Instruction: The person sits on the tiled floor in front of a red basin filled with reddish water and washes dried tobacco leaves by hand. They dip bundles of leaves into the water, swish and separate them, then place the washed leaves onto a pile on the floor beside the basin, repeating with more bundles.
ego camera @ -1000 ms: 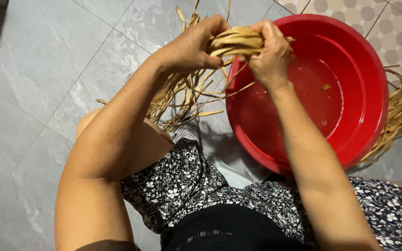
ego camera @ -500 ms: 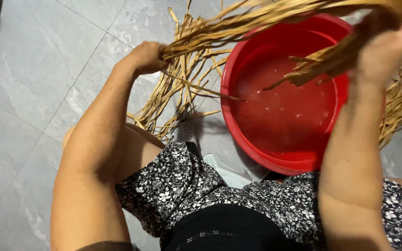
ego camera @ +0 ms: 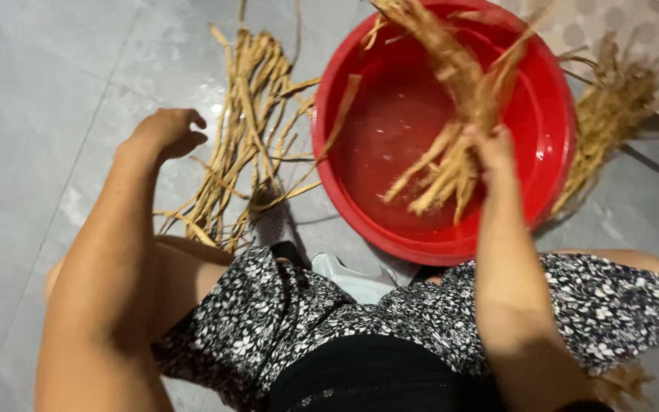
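Right hand [ego camera: 492, 150] grips a bundle of dry straw [ego camera: 451, 114] over the red basin [ego camera: 551, 114]. Left hand [ego camera: 163, 134], loosely curled and empty, hovers beside the straw pile [ego camera: 249, 130] on the floor.

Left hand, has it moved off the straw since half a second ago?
Yes. The left hand let go and now hangs empty over the floor, farther left of the red basin.
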{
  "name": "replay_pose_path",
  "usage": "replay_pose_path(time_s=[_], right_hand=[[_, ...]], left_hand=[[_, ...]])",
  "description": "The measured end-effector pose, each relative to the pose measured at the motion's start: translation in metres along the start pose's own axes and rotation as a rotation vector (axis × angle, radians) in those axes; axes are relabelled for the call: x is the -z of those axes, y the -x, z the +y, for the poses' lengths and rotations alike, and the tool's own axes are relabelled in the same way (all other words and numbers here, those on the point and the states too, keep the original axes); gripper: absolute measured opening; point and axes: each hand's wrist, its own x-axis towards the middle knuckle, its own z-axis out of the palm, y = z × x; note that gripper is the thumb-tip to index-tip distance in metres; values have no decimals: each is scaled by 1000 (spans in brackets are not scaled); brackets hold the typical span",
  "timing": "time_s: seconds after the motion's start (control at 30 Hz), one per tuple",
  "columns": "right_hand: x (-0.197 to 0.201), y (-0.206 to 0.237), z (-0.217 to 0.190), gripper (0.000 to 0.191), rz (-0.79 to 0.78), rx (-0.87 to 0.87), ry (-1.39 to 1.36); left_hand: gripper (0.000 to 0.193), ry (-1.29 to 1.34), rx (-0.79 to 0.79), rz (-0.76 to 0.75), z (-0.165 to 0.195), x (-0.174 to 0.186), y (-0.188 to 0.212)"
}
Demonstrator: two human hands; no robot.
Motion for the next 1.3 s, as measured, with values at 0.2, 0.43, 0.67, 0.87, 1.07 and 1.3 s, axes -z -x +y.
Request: replay_pose_path(time_s=[0.2, 0.43, 0.67, 0.87, 1.07, 1.3], right_hand=[[-19, 37, 55, 74, 452, -287, 54], [-28, 46, 53, 80, 512, -252, 303], [-91, 63, 56, 71, -306, -200, 279], [-71, 54, 57, 100, 42, -233, 387], [-86, 54, 9, 59, 275, 4, 473], [-113, 76, 38, 31, -392, -223, 765]], left_hand=[[35, 97, -55, 38, 26, -4, -4], [29, 145, -231, 79, 70, -13, -7], [32, 168, -401, 15, 134, -32, -16], [34, 150, -385, -8, 149, -25, -19], [34, 309, -394, 45, 160, -27, -25], [32, 381, -437, 39, 211, -58, -27]])
